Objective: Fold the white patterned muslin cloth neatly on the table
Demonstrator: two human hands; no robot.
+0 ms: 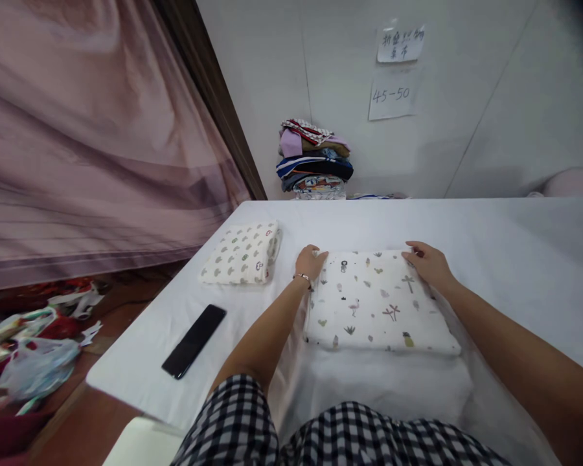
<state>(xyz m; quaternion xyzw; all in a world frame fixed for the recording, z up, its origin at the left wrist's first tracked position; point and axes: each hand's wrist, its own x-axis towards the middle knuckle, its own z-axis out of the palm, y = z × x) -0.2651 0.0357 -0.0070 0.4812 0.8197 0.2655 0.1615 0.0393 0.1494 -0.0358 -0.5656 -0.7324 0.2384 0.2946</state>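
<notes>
A white cloth [364, 310] lies folded in a flat rectangle on the table in front of me, printed with flamingos, palm trees and pineapples. At its far left corner, my left hand [311, 264] has the thumb on the cloth and the fingers curled around the edge. My right hand [428, 265] grips the far right corner in a similar way, its thumb on top and its index finger just beyond the edge. The undersides of both grips are hidden. To the left sits a second folded cloth [240, 252], white with grey mushroom-like prints.
A black phone [194, 341] lies on the white-covered table [510, 259] at the left. Behind the far edge rises a stack of folded fabrics [315, 162] against the wall. A pink curtain [78, 142] hangs at left, above plastic bags [39, 366] on the floor.
</notes>
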